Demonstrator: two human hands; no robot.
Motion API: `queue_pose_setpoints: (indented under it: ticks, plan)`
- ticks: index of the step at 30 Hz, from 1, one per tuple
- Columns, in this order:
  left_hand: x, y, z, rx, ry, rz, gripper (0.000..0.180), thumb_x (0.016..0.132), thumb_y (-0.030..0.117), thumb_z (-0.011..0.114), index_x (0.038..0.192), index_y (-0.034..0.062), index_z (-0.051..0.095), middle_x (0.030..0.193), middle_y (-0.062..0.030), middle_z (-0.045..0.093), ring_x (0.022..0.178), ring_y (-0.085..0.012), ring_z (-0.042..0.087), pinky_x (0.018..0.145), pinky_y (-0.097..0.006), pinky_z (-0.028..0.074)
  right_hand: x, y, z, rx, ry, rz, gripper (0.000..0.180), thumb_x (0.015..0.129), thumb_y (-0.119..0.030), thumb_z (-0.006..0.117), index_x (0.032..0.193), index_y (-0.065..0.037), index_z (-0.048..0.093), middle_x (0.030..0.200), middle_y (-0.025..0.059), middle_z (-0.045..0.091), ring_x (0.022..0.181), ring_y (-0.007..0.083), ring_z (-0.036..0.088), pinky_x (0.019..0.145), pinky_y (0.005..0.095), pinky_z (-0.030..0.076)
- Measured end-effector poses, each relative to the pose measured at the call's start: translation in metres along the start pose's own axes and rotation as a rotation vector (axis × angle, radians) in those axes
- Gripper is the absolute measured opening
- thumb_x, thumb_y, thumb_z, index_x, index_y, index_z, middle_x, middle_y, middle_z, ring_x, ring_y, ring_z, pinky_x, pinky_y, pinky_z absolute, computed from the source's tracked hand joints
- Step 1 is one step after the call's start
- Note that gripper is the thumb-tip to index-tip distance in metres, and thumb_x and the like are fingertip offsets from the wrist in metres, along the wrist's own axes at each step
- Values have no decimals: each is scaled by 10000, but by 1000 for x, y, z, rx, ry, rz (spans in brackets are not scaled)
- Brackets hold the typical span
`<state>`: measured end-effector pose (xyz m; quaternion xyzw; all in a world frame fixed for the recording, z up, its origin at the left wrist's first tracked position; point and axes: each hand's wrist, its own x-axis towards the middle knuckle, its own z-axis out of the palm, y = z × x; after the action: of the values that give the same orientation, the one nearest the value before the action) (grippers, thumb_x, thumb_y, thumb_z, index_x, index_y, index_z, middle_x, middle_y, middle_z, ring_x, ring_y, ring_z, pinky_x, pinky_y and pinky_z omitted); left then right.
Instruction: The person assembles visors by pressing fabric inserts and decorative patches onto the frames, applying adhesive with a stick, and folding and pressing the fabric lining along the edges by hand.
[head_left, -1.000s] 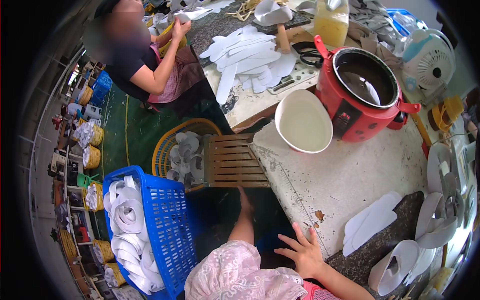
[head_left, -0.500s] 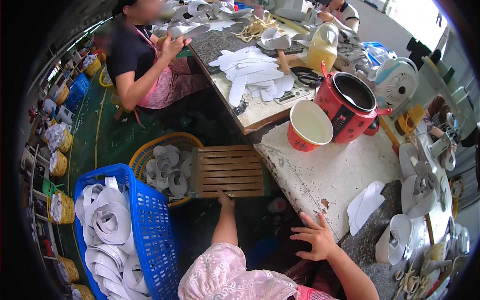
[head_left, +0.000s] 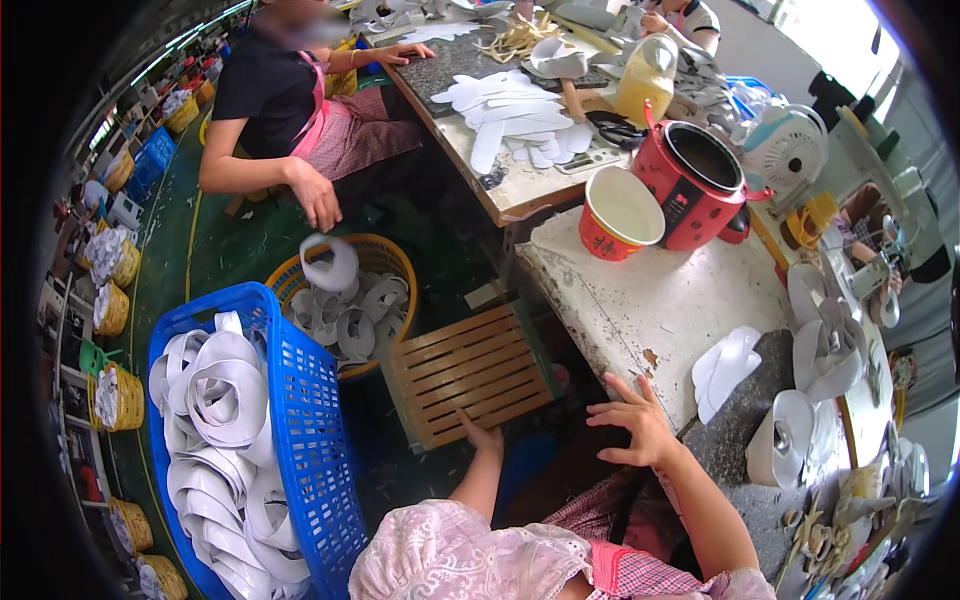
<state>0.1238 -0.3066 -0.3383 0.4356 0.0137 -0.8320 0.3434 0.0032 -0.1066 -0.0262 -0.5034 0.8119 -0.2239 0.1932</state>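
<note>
My left hand [head_left: 482,437] reaches down and grips the near edge of a wooden slatted stool [head_left: 465,372] standing on the floor. At the front edge of the pale worktable [head_left: 640,300], my right hand [head_left: 632,420] is held with fingers spread and nothing in it. Just right of it lies a stack of white curved pieces [head_left: 725,368]. A pink lace cap [head_left: 460,555] fills the bottom of the view.
A blue crate [head_left: 300,400] of white loops stands at the left, with a yellow basket [head_left: 385,262] of loops behind the stool. A red cooker [head_left: 700,185] and red bowl [head_left: 620,215] sit on the table. A seated co-worker [head_left: 280,110] has a hand above the basket.
The co-worker's hand came down from the far table, and a white loop now hangs in the air over the yellow basket. My left hand stays on the stool; my right hand barely shifted.
</note>
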Motion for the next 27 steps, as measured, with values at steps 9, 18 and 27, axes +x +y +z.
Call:
queue_pose_setpoints:
  ticks: [9,18,27]
  plan:
    - [-29,-2,-22,676,-1,-389,851,748,591,593,1379,149,232,1359,-159,343,1180,-320,421,965,-551,294,-77,-57,3,470,290,90,309,725,-119,664,1024,-54,621,1042,122,620,1128,291,515,942,405,400]
    - [-206,24,99,1249,-1002,215,76,793,77,579,799,3,597,750,-9,578,711,-73,517,679,-205,410,-148,-73,28,465,372,259,292,727,-101,649,1015,-56,634,959,138,630,876,276,607,728,344,493]
    - [-358,-27,144,1038,-1887,128,170,817,54,347,691,33,460,708,-77,488,781,-199,516,744,-307,428,-192,-61,43,676,673,301,254,726,-71,607,970,-3,625,829,138,626,774,183,610,704,291,468]
